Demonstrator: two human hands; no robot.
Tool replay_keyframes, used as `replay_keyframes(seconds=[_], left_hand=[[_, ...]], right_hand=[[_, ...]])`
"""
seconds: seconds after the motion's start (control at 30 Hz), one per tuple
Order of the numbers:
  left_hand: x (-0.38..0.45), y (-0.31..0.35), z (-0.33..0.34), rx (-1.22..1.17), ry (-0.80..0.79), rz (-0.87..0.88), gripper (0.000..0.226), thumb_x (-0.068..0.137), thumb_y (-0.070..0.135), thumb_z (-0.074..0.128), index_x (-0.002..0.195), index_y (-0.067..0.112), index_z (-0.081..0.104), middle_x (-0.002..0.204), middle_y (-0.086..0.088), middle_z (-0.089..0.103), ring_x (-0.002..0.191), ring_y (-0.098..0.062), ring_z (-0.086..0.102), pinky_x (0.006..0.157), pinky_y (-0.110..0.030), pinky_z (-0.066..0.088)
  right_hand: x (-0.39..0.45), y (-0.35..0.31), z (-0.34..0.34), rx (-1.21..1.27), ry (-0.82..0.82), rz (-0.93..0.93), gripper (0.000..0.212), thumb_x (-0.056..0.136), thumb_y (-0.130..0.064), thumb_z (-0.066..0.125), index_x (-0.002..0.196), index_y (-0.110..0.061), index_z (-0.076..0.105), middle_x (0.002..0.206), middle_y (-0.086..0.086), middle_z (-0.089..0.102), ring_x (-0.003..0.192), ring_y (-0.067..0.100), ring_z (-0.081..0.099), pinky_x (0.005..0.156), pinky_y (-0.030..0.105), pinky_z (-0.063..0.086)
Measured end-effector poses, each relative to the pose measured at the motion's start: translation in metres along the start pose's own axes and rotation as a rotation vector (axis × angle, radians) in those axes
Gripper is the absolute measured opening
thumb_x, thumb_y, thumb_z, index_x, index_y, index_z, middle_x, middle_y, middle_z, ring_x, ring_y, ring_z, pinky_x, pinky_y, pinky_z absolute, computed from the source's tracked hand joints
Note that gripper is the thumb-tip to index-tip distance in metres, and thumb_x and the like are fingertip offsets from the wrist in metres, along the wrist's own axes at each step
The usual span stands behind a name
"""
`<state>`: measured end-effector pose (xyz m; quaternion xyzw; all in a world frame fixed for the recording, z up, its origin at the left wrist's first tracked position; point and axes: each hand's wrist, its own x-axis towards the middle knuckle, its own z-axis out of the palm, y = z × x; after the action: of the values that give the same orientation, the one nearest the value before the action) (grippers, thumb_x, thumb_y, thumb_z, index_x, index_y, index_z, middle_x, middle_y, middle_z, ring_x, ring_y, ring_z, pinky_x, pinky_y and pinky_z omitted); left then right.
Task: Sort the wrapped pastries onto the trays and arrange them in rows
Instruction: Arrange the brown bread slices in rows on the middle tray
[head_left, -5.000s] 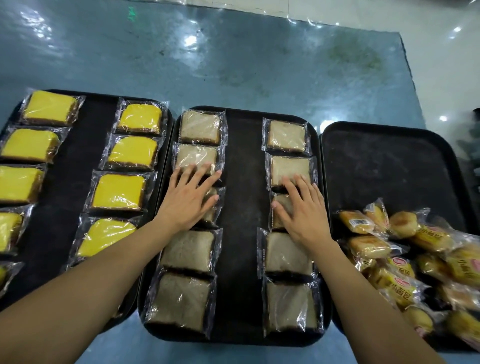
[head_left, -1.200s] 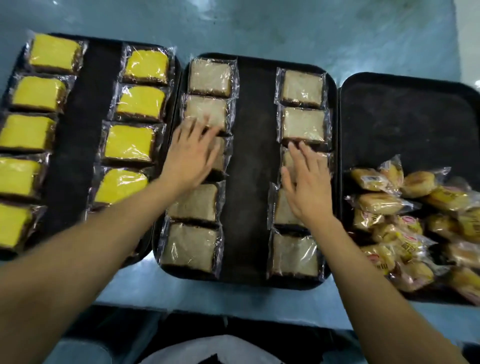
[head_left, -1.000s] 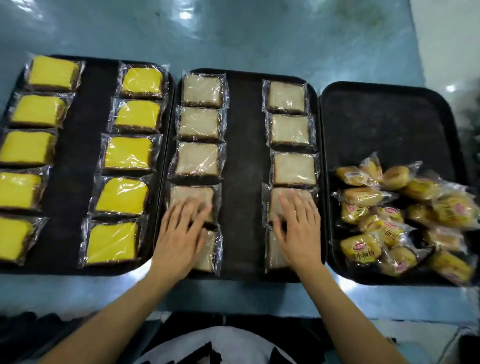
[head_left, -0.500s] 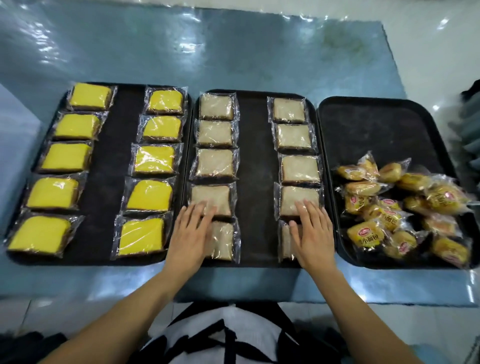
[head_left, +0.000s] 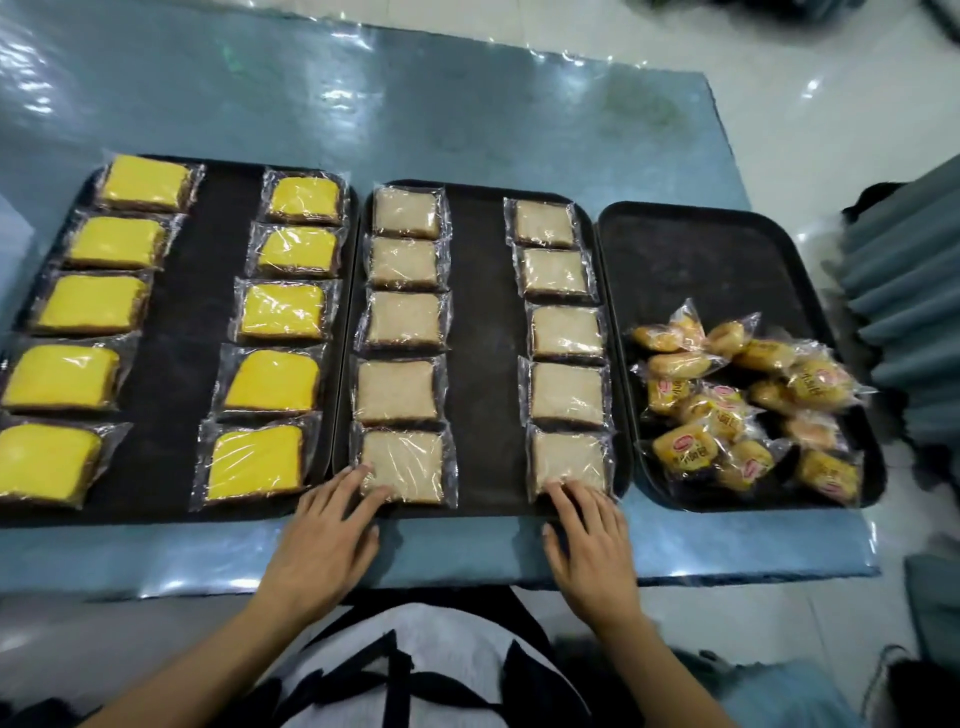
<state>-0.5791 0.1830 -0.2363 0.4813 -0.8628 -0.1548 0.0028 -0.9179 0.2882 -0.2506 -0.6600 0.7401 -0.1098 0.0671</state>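
Left hand (head_left: 324, 535), right hand (head_left: 589, 540) – grip flat, fingertips touching nearest beige pastries (head_left: 402, 465).

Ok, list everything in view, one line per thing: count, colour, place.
table: one, blue, shiny cover, under all trays
trays: three, black, side by side
yellow cakes: ten, wrapped, left tray, two rows of five
pale cakes: ten, beige, wrapped, middle tray, two rows of five
buns: a loose pile, count unclear, golden, wrapped, near half of right tray
grey folded thing: one, grey-blue, right edge, off the table
left hand: fingertips touching nearest pale cake of the left row
right hand: fingertips touching nearest pale cake of the right row
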Motion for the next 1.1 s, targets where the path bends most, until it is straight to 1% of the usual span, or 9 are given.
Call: replay_keyframes(seconds=[0.17,0.4,0.53,0.6,0.67,0.73,0.8,0.97,1.1], left_hand=[[-0.001,0.000,-0.004,0.042,0.006,0.016,0.047,0.094,0.040,0.037,0.138,0.030,0.051,0.149,-0.006,0.045,0.130,-0.026,0.044,0.108,-0.048,0.037],[0.021,0.004,-0.017,0.069,0.174,0.090,0.033,0.093,0.032,0.041,0.114,0.022,0.065,0.124,-0.007,0.060,0.109,-0.030,0.058,0.098,-0.045,0.041],[0.049,0.013,-0.023,0.106,0.121,0.116,0.045,0.093,0.034,0.045,0.136,0.024,0.053,0.144,-0.006,0.051,0.127,-0.030,0.050,0.108,-0.044,0.041],[0.063,0.016,-0.025,0.110,0.042,0.133,0.059,0.090,0.033,0.055,0.147,0.026,0.043,0.152,-0.007,0.043,0.136,-0.032,0.043,0.112,-0.048,0.040],[0.073,0.015,-0.027,0.117,-0.056,0.127,0.072,0.088,0.037,0.059,0.154,0.028,0.032,0.158,-0.007,0.035,0.143,-0.034,0.035,0.118,-0.050,0.031],[0.080,0.009,-0.026,0.130,-0.129,0.112,0.074,0.095,0.048,0.052,0.158,0.030,0.018,0.164,-0.005,0.021,0.149,-0.033,0.022,0.123,-0.048,0.016],[0.083,0.004,-0.026,0.126,-0.174,0.094,0.072,0.099,0.053,0.045,0.159,0.031,0.011,0.167,-0.002,0.012,0.152,-0.030,0.013,0.126,-0.046,0.008],[0.084,0.011,-0.037,0.061,-0.173,0.050,0.071,0.098,0.049,0.049,0.158,0.034,0.014,0.165,0.003,0.012,0.150,-0.027,0.014,0.125,-0.043,0.011],[0.093,0.027,-0.048,0.017,-0.090,0.029,0.069,0.093,0.039,0.057,0.154,0.032,0.027,0.157,0.000,0.029,0.144,-0.026,0.027,0.120,-0.044,0.020]], right_hand=[[0.002,-0.003,-0.006,-0.024,-0.028,0.020,0.052,0.097,-0.037,0.053,0.147,-0.024,0.052,0.144,0.002,0.052,0.133,0.022,0.044,0.113,0.040,0.032],[0.004,-0.004,-0.012,-0.016,-0.019,0.013,0.045,0.097,-0.037,0.050,0.140,-0.027,0.056,0.139,-0.003,0.054,0.126,0.020,0.047,0.109,0.042,0.038],[0.033,0.004,-0.018,-0.064,-0.003,-0.014,0.053,0.098,-0.041,0.046,0.148,-0.024,0.047,0.144,0.005,0.052,0.130,0.028,0.051,0.110,0.043,0.035],[0.056,0.005,-0.024,-0.109,-0.046,0.005,0.064,0.098,-0.047,0.048,0.157,-0.027,0.034,0.155,0.006,0.043,0.142,0.027,0.040,0.118,0.044,0.028],[0.077,0.006,-0.029,-0.135,-0.125,0.018,0.072,0.098,-0.057,0.041,0.161,-0.029,0.021,0.164,0.004,0.030,0.152,0.023,0.025,0.125,0.044,0.019],[0.092,0.010,-0.032,-0.153,-0.237,0.025,0.078,0.094,-0.066,0.024,0.162,-0.031,0.014,0.168,0.001,0.021,0.155,0.020,0.016,0.127,0.042,0.012],[0.099,0.013,-0.034,-0.149,-0.311,0.032,0.078,0.093,-0.068,0.018,0.162,-0.032,0.012,0.169,-0.003,0.016,0.156,0.017,0.013,0.127,0.040,0.010],[0.099,0.010,-0.042,-0.094,-0.299,0.048,0.071,0.102,-0.058,0.041,0.162,-0.029,0.017,0.168,-0.003,0.020,0.154,0.019,0.017,0.126,0.037,0.010],[0.103,0.001,-0.053,0.011,-0.156,0.093,0.066,0.101,-0.051,0.048,0.159,-0.028,0.028,0.164,0.001,0.032,0.149,0.023,0.031,0.122,0.039,0.022]])
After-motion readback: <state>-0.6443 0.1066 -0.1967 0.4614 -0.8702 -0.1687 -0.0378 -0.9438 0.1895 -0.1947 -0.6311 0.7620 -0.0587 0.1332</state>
